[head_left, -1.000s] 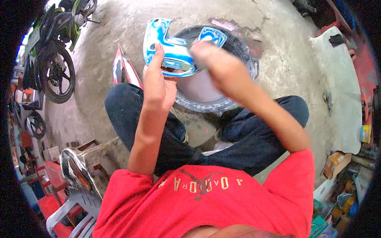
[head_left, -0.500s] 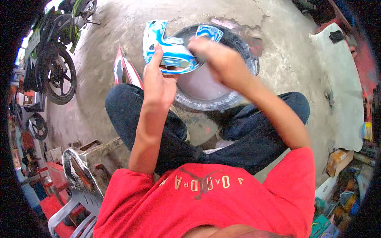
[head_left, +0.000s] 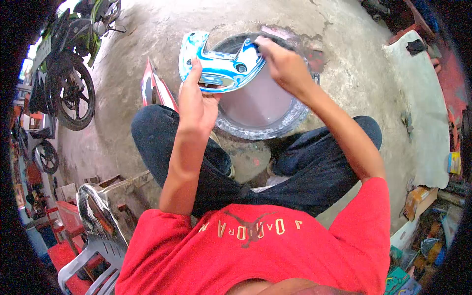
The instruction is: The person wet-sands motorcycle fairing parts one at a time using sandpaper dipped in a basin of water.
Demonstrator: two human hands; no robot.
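Note:
A U-shaped motorcycle panel, patchy blue, white and silver with bolt holes, is held up over the near-left part of a round dark basin. My left hand grips its lower left, thumb on the upper face and the other fingers underneath. At the panel's right-hand tip, my right hand is closed with a small dark pad at its fingertips. Most of that pad is hidden, so its kind is unclear. Cloudy greyish liquid lies in the basin below.
A red and white pointed panel is on the concrete floor to the left, beside my knee. Motorcycles stand farther left. A grey plastic chair is at the lower left. To the right are a pale panel and a cardboard box.
My right hand has moved up and right, from the panel's middle-right area to its right tip, uncovering a bolt hole. The panel has tilted slightly; my left hand keeps its grip.

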